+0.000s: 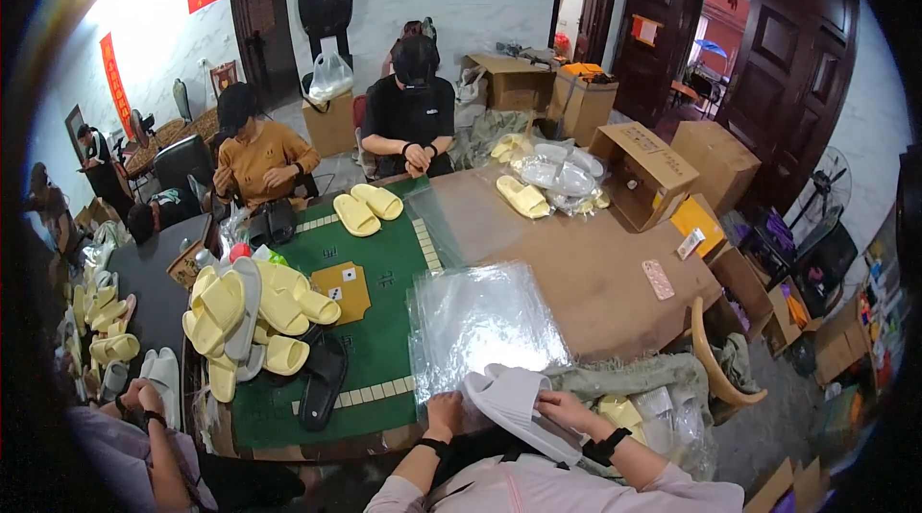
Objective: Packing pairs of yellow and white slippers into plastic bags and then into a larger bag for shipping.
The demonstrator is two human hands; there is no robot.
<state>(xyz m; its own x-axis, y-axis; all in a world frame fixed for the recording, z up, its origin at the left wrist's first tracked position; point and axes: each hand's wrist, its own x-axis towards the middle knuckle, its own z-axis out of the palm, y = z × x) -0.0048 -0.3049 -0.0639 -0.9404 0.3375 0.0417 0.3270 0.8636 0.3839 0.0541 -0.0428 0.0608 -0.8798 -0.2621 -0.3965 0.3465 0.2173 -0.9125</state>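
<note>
A pair of white slippers (511, 407) is in front of me at the table's near edge, tilted, with the soles pointing down toward my lap. My right hand (565, 410) grips them at the right side, by the strap. Beside the slippers my left hand (445, 415) is closed at the near edge of a stack of clear plastic bags (490, 316); what its fingers hold, if anything, is hidden. Left of the bags, a black slipper (324, 380) lies on the green mat (384, 340), next to a heap of yellow slippers (279, 297) with some grey ones.
Bagged slippers (562, 172) lie at the table's far side, near an open carton (642, 177). A phone (657, 280) rests on the brown tabletop (595, 273). Two people sit across; another person's hands (144, 398) hold white slippers at left. A curved wooden chair arm (715, 359) stands at right.
</note>
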